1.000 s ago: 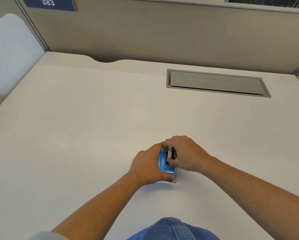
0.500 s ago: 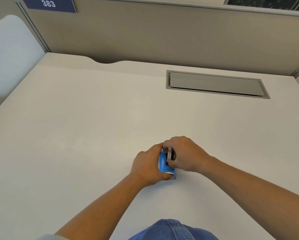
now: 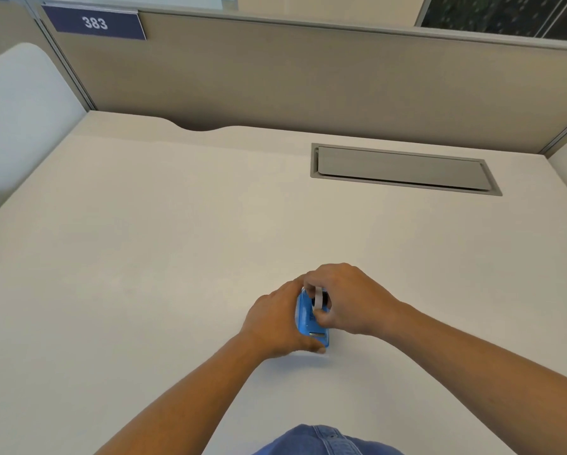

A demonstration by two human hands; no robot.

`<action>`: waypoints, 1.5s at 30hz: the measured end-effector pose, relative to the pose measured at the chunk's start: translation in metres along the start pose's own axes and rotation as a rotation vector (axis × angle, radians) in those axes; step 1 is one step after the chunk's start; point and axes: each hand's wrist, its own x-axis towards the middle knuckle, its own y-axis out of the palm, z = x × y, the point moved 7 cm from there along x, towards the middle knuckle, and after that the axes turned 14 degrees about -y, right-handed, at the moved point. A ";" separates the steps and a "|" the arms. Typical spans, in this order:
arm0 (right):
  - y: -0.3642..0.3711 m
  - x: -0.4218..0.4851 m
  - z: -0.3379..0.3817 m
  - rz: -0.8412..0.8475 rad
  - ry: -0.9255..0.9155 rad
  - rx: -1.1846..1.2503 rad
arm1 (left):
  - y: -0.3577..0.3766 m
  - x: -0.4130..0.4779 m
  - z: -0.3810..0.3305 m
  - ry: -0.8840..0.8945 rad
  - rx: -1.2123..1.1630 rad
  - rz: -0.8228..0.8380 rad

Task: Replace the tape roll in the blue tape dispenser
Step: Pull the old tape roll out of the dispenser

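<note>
Compared with the frame half a second earlier, both hands sit in nearly the same place on the desk; the view has tilted up slightly, so more of the sign and the dark window at upper right now shows, and the pale strip of the tape roll stands a little higher above the dispenser.

Room and surface:
- Partition (image 3: pixel 308 80): a tan fabric panel with a grey metal top rail, closing off the far edge of the desk.
- Desk (image 3: pixel 144 257): off-white and matte, with a curved notch in its far edge.
- Side panel (image 3: pixel 19 126): white, with a rounded corner, standing at the left.
- Cable hatch (image 3: pixel 403 170): a grey rectangular flap set flush into the desk, well apart from the hands.
- Sign (image 3: pixel 93 24): dark blue, fixed to the partition at upper left, reading "383" in white.

Task items:
- Left hand (image 3: pixel 275 320): fingers wrapped around the left side and near end of the tape dispenser (image 3: pixel 306 318), clamping it to the desk.
- Right hand (image 3: pixel 351 300): fingers pinched together on the tape roll (image 3: pixel 317 295), which stands on edge in the dispenser's top opening.
- Tape dispenser: blue, resting on the desk between the hands, near its front centre. No brand marking can be read.

Blue denim (image 3: pixel 324 443) shows at the bottom edge.
</note>
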 end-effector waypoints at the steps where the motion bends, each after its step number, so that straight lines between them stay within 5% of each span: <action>1: 0.001 -0.004 0.000 0.001 0.007 0.007 | -0.004 -0.003 0.002 -0.010 -0.018 0.003; 5: -0.003 -0.021 0.008 -0.007 0.007 0.045 | -0.021 -0.021 0.005 -0.040 -0.183 -0.055; 13: -0.017 -0.050 0.040 -0.079 -0.024 0.178 | -0.009 -0.067 -0.014 -0.064 -0.765 0.155; 18: -0.031 -0.072 0.045 -0.254 0.035 0.398 | -0.009 -0.081 -0.010 -0.110 -0.936 0.133; 25: -0.024 -0.094 0.048 -0.441 0.122 0.643 | -0.016 -0.099 -0.021 -0.068 -0.982 0.168; 45: -0.016 -0.104 0.051 -0.551 0.144 0.781 | -0.019 -0.107 -0.014 -0.051 -1.131 0.145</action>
